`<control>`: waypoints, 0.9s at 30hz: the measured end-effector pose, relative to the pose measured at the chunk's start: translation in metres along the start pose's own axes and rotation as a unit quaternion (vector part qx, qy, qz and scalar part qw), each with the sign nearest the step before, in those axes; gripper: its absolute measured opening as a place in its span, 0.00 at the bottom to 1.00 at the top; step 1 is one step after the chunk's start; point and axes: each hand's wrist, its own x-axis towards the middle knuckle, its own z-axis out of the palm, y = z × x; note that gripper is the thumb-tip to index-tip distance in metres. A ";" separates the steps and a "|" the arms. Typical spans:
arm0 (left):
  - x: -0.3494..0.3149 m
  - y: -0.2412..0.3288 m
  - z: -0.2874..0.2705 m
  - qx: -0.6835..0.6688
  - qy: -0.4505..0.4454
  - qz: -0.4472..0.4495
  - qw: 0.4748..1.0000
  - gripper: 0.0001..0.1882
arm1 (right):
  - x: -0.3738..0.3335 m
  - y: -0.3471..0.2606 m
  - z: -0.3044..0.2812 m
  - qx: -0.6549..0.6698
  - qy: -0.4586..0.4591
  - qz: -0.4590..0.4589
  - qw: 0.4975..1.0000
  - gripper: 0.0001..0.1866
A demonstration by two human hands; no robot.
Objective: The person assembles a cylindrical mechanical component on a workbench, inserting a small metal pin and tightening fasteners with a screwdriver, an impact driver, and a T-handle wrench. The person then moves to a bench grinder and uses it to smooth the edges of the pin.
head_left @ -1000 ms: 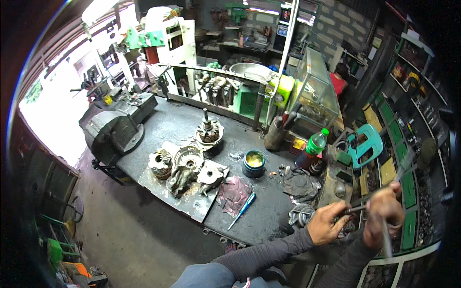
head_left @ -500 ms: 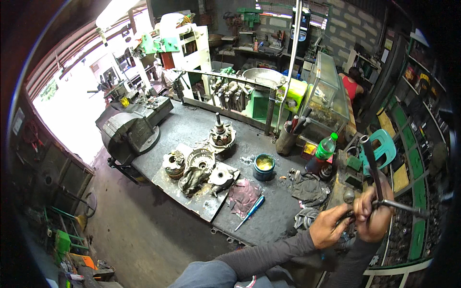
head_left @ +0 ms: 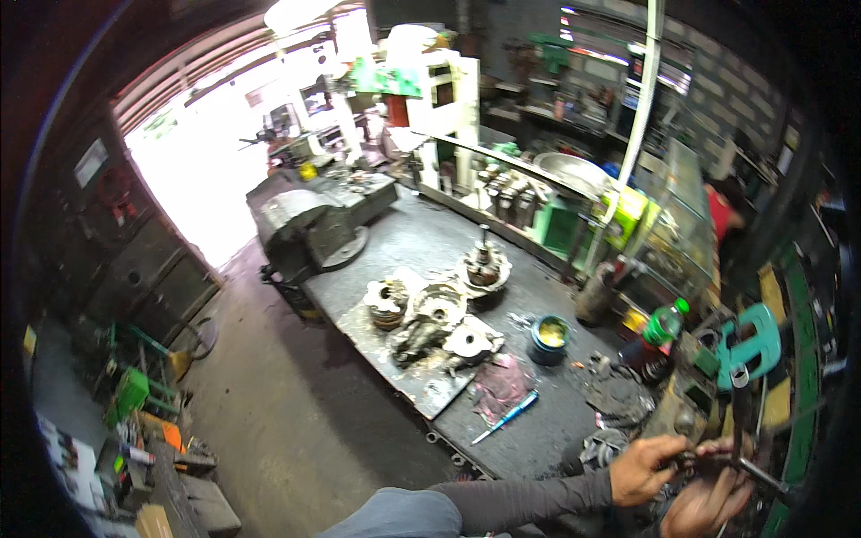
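Observation:
At the lower right, my left hand (head_left: 641, 471) is closed with its fingertips pinched round the near end of a socket wrench's crossbar. The socket wrench (head_left: 738, 417) has a dark upright shaft with a round hollow end on top and a shiny bar crossing its foot. My right hand (head_left: 707, 507) is just beyond, around the joint of bar and shaft, somewhat blurred, its fingers partly bent about the bar. On the bench nearby lie grey rags (head_left: 603, 446), a blue screwdriver (head_left: 507, 417) and a stained pink cloth (head_left: 500, 387).
Dismantled metal housings (head_left: 439, 303) sit on a board on the workbench (head_left: 395, 238). A vise (head_left: 305, 224) is at its far left. Nearer stand a blue tub of yellow grease (head_left: 549, 339), a green-capped bottle (head_left: 662, 327) and a teal stool (head_left: 752, 345). A person in red (head_left: 720, 211) is behind.
The view has swung, shifting the bench rightward and down. Both hands and the wrench are lower in the picture. My right hand's grip has loosened, its fingers less tightly curled.

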 end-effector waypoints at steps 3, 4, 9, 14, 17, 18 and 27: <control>0.005 0.002 -0.001 -0.017 -0.028 -0.031 0.999 0.22 | -0.024 -0.018 0.004 -0.135 -0.058 -0.050 0.988 0.27; 0.006 0.003 -0.002 -0.024 -0.022 -0.030 0.999 0.22 | -0.015 -0.017 0.008 0.025 -0.099 0.002 0.995 0.29; 0.005 0.006 -0.004 0.004 -0.007 -0.029 1.000 0.21 | 0.077 0.015 0.020 0.333 -0.514 0.283 0.738 0.30; 0.005 0.006 -0.005 0.028 -0.067 -0.095 0.993 0.24 | 0.058 0.007 0.013 0.250 -0.328 0.277 0.868 0.23; 0.010 0.012 -0.003 -0.047 0.021 -0.023 0.998 0.21 | 0.015 -0.008 0.011 0.124 -0.228 0.140 0.956 0.26; 0.011 0.013 -0.004 -0.035 -0.012 -0.058 0.998 0.22 | 0.001 -0.008 0.015 0.004 -0.171 0.066 0.983 0.24; 0.015 0.010 -0.020 0.039 -0.025 -0.052 0.998 0.22 | 0.016 -0.001 0.036 0.253 -0.167 0.178 0.936 0.34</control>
